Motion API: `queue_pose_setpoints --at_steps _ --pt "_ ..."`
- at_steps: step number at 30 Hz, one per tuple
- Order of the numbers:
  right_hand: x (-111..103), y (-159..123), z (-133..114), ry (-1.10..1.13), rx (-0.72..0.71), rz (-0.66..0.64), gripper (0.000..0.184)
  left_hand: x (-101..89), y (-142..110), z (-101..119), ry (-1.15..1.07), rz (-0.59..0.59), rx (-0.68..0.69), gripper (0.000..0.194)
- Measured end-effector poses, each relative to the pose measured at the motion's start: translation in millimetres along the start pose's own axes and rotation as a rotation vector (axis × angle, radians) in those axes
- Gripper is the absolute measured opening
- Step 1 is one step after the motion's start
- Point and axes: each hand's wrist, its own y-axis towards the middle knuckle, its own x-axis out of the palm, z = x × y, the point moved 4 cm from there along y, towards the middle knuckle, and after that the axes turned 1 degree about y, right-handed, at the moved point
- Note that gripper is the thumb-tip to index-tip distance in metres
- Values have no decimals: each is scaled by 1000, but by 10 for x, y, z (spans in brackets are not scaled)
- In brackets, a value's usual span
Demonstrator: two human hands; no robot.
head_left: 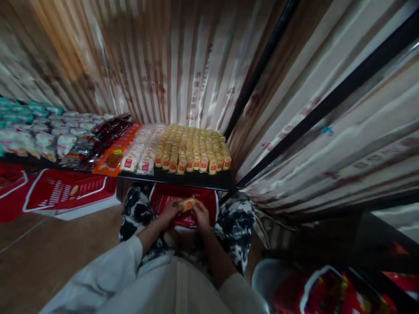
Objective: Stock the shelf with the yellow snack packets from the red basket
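Between my two hands is a small yellow packaged snack (187, 204) with a red and white label. My left hand (172, 209) has its fingers closed on the left end of the packet. On the other end, the fingers of my right hand (200, 213) pinch it. Both hands are above a red plastic basket (209, 198) between my knees, under the shelf's front edge. What lies inside the basket is mostly hidden by my hands. Rows of matching yellow packaged snacks (193, 150) stand on the black shelf (176, 179) just ahead.
Left along the shelf are white round packets (145, 159), an orange packet (114, 155), dark red packets (106, 135) and white and green packets (42, 135). A red basket (75, 192) sits lower left. Black poles (294, 126) cross the right side before a striped curtain (190, 56).
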Motion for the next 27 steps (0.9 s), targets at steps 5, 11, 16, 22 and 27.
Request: queue_pose_setpoints --at_steps 5,11,16,22,27 --pt "54 50 -183 58 -49 -2 47 143 25 154 -101 23 -8 30" --pt "124 83 -353 12 -48 -53 44 165 -4 324 -190 9 16 35" --pt "149 74 -472 -5 -60 -28 40 177 -69 393 -231 -10 26 39" --pt "171 -12 -445 -71 -7 -95 40 253 -49 526 -52 85 118 33" --pt "87 -108 -799 -641 -438 68 49 208 10 793 358 28 282 45"
